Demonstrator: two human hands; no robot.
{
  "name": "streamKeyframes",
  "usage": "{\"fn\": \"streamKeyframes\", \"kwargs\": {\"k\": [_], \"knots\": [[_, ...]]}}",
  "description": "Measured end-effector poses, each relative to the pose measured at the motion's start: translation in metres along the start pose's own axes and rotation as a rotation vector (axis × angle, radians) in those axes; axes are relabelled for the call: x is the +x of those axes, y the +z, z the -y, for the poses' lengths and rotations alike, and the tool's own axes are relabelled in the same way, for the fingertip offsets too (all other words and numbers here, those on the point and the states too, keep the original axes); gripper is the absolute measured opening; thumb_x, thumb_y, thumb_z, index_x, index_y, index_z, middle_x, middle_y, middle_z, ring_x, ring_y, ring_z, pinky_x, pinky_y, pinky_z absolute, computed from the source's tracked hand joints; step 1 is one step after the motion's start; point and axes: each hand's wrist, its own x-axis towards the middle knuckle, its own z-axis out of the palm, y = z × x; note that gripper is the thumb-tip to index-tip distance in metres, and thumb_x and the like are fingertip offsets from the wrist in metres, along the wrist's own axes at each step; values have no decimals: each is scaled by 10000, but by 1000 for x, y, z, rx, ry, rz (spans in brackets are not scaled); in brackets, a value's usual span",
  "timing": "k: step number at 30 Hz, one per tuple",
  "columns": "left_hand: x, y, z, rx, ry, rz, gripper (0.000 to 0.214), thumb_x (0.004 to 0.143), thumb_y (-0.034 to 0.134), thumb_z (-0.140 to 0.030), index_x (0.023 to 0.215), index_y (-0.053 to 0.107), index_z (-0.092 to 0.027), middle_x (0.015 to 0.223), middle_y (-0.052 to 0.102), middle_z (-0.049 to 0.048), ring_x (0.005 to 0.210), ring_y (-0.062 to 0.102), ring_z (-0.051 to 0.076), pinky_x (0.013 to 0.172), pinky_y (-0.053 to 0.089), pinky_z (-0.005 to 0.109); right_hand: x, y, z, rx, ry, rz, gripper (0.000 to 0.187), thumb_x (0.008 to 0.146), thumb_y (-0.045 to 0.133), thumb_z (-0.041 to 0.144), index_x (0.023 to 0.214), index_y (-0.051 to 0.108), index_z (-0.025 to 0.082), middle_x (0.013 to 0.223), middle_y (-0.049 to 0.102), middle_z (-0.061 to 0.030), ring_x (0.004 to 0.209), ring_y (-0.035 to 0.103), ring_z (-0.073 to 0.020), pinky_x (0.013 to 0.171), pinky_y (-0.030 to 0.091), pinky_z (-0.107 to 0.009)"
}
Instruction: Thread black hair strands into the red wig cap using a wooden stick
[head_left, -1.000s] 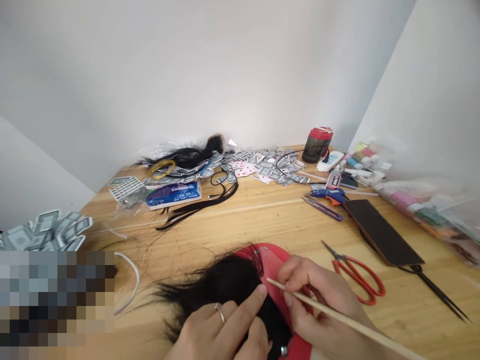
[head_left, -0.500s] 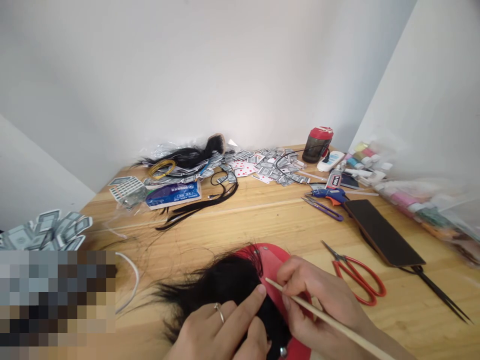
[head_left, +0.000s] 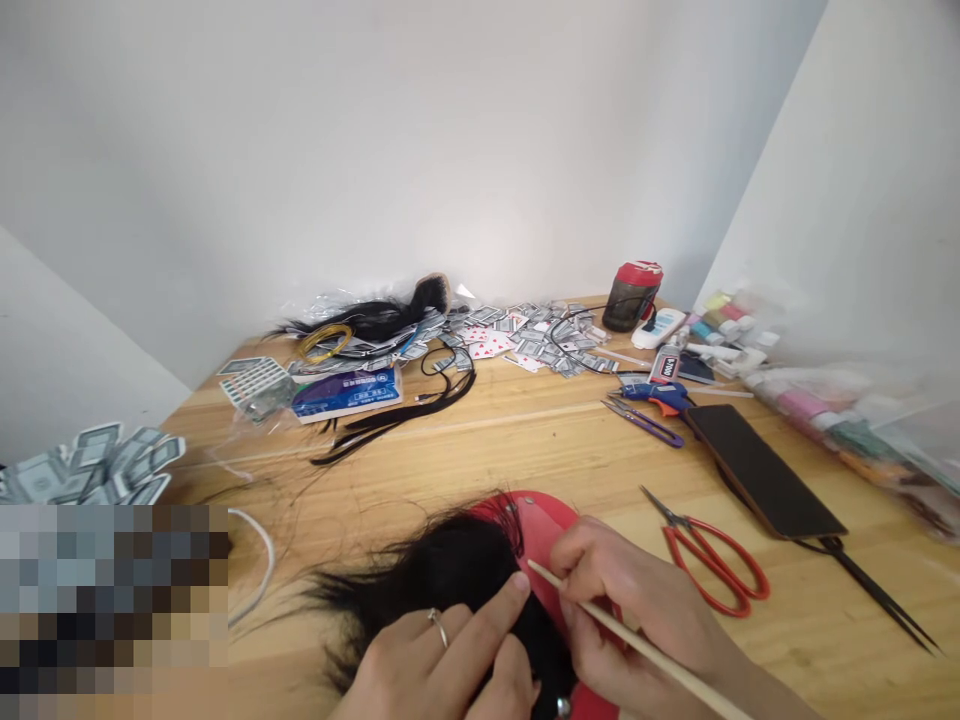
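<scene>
My left hand [head_left: 450, 655], a ring on one finger, presses down on a bundle of black hair [head_left: 442, 560], its index finger stretched along the hair's right edge. Under the hair lies a red rounded base [head_left: 544, 520] with small silver studs; its kind is unclear. In a pen-like grip, my right hand [head_left: 630, 610] is shut on a thin pale wooden stick [head_left: 652, 655]. The stick's tip is by my left index fingertip, over the red surface where the hair edge ends. Whether the tip touches it, I cannot tell.
Right of my hands lie red-handled scissors [head_left: 716, 560], a dark flat slab [head_left: 765, 470], purple snips [head_left: 645, 422] and a blue glue gun [head_left: 660, 392]. Further back are scattered playing cards [head_left: 525, 335], more black hair [head_left: 375, 315], a blue packet [head_left: 349, 392] and a red-lidded jar [head_left: 634, 295].
The view has shifted very slightly. Both hands, the stick and the hair keep nearly the same places, with the stick tip moved only a little.
</scene>
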Motion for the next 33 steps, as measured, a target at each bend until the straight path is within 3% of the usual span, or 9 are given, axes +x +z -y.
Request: {"fn": "streamKeyframes", "kwargs": {"k": [2,9,16,19,21,24,26,29,33], "knots": [[-1,-1,-1,-7,-12,42,375,1026,297,-94,764,554,-171,924,803,46,430,620,80,394,441,233,-1,-1,0,41,41,26,289,808,455,-47,812,420,240,697,576,7,593,553,-112,511,430,-196],[0,1,-1,12,-4,-6,366,1026,322,-111,752,558,-168,883,805,47,403,605,76,375,430,228,2,-5,5,120,227,-1,241,816,479,19,796,456,258,675,582,42,554,561,-110,518,437,-198],[-3,7,2,-76,-20,-44,321,1019,336,-112,777,537,-175,893,804,68,387,602,81,360,415,227,3,-7,3,460,638,80,132,861,542,211,738,498,230,673,549,13,521,460,-122,450,362,-221],[-2,7,4,-281,-127,-73,284,1023,348,-145,813,536,-186,869,799,52,543,701,98,475,492,176,1,-7,0,561,751,88,151,871,572,280,742,511,228,690,547,11,573,479,-134,493,368,-235],[1,1,7,-499,-314,40,268,1027,358,-194,853,562,-196,822,773,19,659,724,105,571,518,149,1,-8,-1,595,791,87,155,871,588,299,751,519,229,693,547,16,596,480,-138,515,366,-240],[6,-12,13,-768,-672,304,321,1031,360,-318,850,599,-202,733,668,-19,535,614,78,509,462,150,3,-9,-2,630,793,92,183,867,609,322,741,522,222,679,538,24,604,457,-136,534,349,-245],[9,-18,17,-819,-809,390,385,1024,354,-397,779,573,-196,700,601,-26,525,542,79,500,415,166,4,-10,-3,665,788,100,206,868,619,341,736,525,216,678,550,22,616,456,-136,552,345,-249],[18,-21,20,-784,-835,523,375,1004,373,-399,723,515,-196,680,557,-26,646,532,113,593,390,193,4,-10,-6,733,768,109,203,895,607,354,765,546,211,709,594,18,599,446,-123,562,337,-250],[43,-20,23,-629,-786,780,295,959,396,-288,709,526,-202,660,563,-25,632,508,135,590,345,233,3,-9,-9,761,743,101,190,912,587,340,777,567,208,720,610,22,569,413,-111,562,321,-253]]}}
